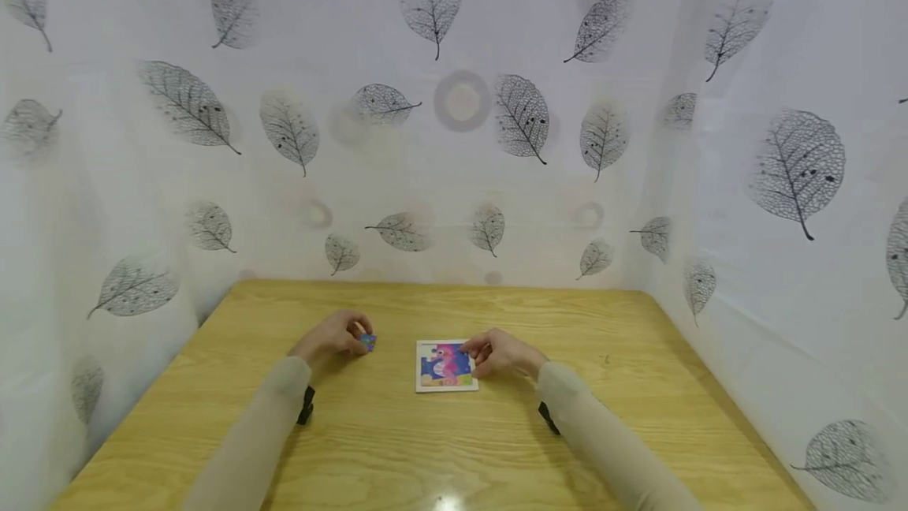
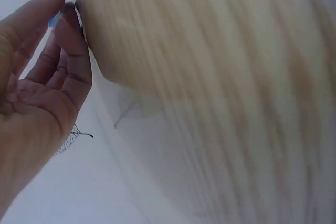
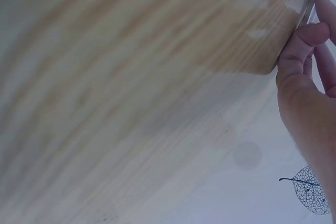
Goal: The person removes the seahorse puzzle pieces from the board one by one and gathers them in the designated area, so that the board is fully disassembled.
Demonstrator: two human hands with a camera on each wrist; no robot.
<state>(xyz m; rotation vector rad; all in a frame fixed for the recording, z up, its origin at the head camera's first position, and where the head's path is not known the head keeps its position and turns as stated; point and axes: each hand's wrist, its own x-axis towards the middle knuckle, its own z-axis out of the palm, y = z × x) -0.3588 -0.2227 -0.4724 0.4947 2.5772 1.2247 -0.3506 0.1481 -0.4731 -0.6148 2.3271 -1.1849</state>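
Observation:
A small blue jigsaw piece (image 1: pixel 368 341) with touches of other colours is pinched between the thumb and fingertips of my left hand (image 1: pixel 335 336), left of the puzzle. In the left wrist view, that hand (image 2: pixel 47 72) mostly hides the piece, with only bits of its edge showing. The jigsaw puzzle (image 1: pixel 445 369), a white-framed square with a pink creature on blue, lies on the table. White backing shows at its upper left. My right hand (image 1: pixel 504 353) grips the puzzle's right edge, index finger over the upper right corner and thumb lower at the side.
The light wood-grain table (image 1: pixel 440 448) extends around both hands. A white curtain (image 1: pixel 454 180) printed with grey leaves rises behind its far edge and along both sides. Black straps (image 1: pixel 306 406) circle both wrists below the sleeves.

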